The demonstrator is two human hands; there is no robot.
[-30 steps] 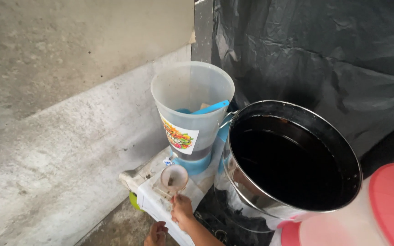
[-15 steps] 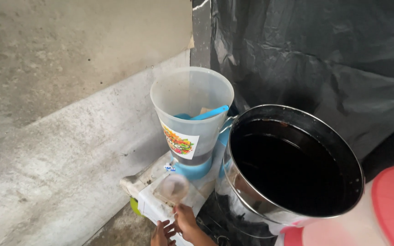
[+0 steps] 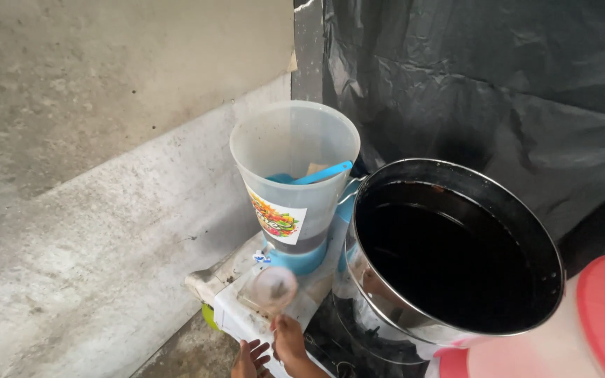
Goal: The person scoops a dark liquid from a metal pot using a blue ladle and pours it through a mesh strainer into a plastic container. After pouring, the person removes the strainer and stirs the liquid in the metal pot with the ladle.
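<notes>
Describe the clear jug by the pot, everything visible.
The jug is a translucent plastic pitcher that widens to its rim, on a blue base, with a colourful sticker on its front. It stands upright on a white surface, close beside the steel pot. A blue utensil leans inside. Neither hand touches it.

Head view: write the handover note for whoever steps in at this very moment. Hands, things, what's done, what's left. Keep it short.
Right hand: raised at the bottom edge, holding a small clear plastic cup by its base, tilted and blurred.
Left hand: open, fingers spread, empty, just beside the right hand.
Things: the cup is above the white stand. On the stand sits a tall translucent plastic jug with blue base. Right of it, a large steel pot of dark liquid.
Done: cup is off the stand.
Left: cup's contents cannot be seen.
</notes>
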